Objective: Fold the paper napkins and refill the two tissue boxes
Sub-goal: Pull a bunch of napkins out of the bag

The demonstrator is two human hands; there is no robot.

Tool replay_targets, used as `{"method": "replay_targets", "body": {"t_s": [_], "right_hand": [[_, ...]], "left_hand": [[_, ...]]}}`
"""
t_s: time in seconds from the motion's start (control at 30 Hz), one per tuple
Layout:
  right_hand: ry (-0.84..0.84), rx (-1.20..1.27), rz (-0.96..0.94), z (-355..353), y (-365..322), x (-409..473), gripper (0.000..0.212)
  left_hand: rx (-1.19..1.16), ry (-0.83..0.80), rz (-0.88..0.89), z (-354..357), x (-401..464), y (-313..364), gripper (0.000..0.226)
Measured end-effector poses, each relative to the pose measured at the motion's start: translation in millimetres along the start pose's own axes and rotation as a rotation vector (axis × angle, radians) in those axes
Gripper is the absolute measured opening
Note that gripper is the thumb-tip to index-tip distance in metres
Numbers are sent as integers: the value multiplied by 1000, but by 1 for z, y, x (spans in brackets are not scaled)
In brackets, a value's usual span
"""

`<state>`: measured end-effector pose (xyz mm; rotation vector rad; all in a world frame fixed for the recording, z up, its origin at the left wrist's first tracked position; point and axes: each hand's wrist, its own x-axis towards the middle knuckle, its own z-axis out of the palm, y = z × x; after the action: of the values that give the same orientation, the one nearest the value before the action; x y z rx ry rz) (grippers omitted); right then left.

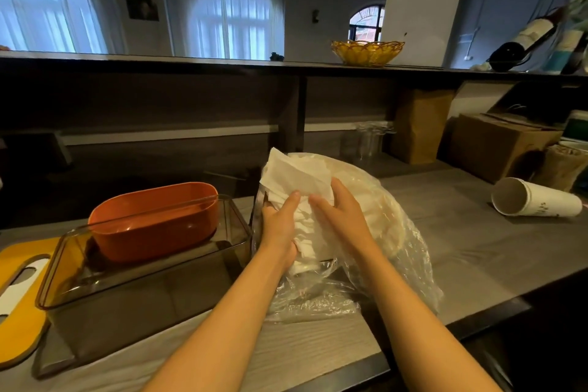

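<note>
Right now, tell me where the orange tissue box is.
In the head view the orange tissue box sits left of centre on the counter, nested inside the clear brown tissue box, just left of the plastic bag of napkins.

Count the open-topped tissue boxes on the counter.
2: an orange oval plastic box sitting inside a smoky transparent rectangular box, left of the hands. Others may be hidden.

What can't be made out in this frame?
Head view only:
- How many napkins remain: the crumpled plastic bag and both hands cover the stack.
- Left hand's thumb: tucked behind the napkins.
- Yellow lid: cut off by the left edge.
- Print on the tipped paper cups: too small.
</note>
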<state>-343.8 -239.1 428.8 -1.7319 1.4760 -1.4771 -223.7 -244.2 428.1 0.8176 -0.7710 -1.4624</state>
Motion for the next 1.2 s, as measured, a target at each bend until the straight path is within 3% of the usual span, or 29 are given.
{"method": "replay_targets", "body": {"t_s": [0.13, 0.2, 0.3, 0.37, 0.47, 0.57, 0.77, 0.87, 1.0, 1.07, 1.13, 1.2], "right_hand": [[359, -273, -306, -15, -1, -2, 51], [356, -290, -385, -15, -5, -2, 48], [169, -271, -240, -13, -3, 4, 36], [191, -158, -154, -13, -1, 5, 11], [259, -71, 3, -13, -4, 9, 10], [233, -103, 107, -20, -14, 23, 10], [393, 479, 254, -35, -17, 20, 15], [412, 667, 216, -49, -18, 17, 21], [224, 488, 18, -47, -25, 7, 28], [63, 220, -32, -34, -24, 5, 32], [-13, -46, -66, -23, -19, 7, 28], [-52, -259, -78, -19, -11, 10, 23]], "left_hand": [[132, -121, -2, -2, 3, -3, 25], [179, -176, -24, 0, 2, -2, 17], [209, -253, -50, -3, 2, -2, 17], [217, -311, -40, -6, 1, -1, 31], [173, -315, -66, -8, 0, -2, 51], [113, -286, -64, -8, 2, -3, 32], [69, -250, -82, -9, 4, -4, 17], [60, -251, -92, -10, 6, -5, 15], [87, -248, -90, -7, 5, -4, 20], [118, -223, -78, -8, 7, -5, 47], [156, -227, -77, -9, 7, -5, 92], [169, -252, -61, -9, 7, -5, 110]]}}
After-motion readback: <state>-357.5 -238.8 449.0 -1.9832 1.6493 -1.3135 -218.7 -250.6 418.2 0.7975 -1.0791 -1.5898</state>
